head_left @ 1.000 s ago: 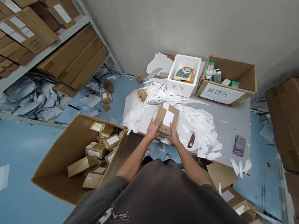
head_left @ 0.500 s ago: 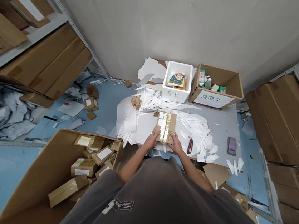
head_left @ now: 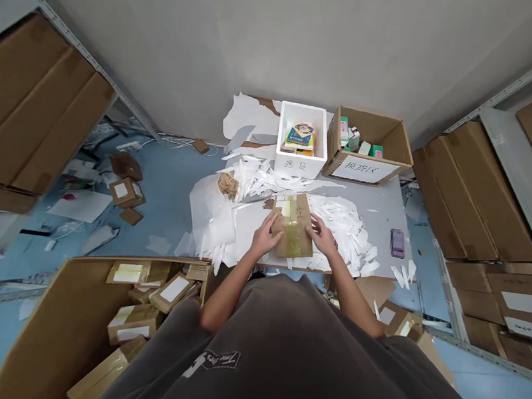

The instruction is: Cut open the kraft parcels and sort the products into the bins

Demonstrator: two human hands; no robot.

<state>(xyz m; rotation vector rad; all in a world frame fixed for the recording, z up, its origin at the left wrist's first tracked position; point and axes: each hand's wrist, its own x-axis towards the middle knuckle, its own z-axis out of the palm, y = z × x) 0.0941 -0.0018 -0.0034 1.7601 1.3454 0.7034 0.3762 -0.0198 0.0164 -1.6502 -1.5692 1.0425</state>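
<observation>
A small brown cardboard box (head_left: 295, 230), sealed with shiny tape and bearing white labels, is between my hands over the table. My left hand (head_left: 266, 233) grips its left edge, thumb on the upper face. At the right edge, my right hand (head_left: 321, 234) has its fingers against the side. The box is slightly tilted and blurred. Torn white paper strips (head_left: 344, 224) lie around it, heaped behind and to the right. The red and black utility knife is mostly hidden by my right hand and wrist.
At the table's back stand a white bin (head_left: 299, 165) with books and a labelled carton (head_left: 368, 169) holding small boxes. A phone-like blurred item (head_left: 398, 243) lies on the right. On the left below, a large carton (head_left: 54, 329) holds several taped parcels. Shelves with boxes flank both sides.
The box has turned slightly and looks larger, raised toward me. My right hand has shifted up its side, now near the knife. The whole view has swung a little to the right.
</observation>
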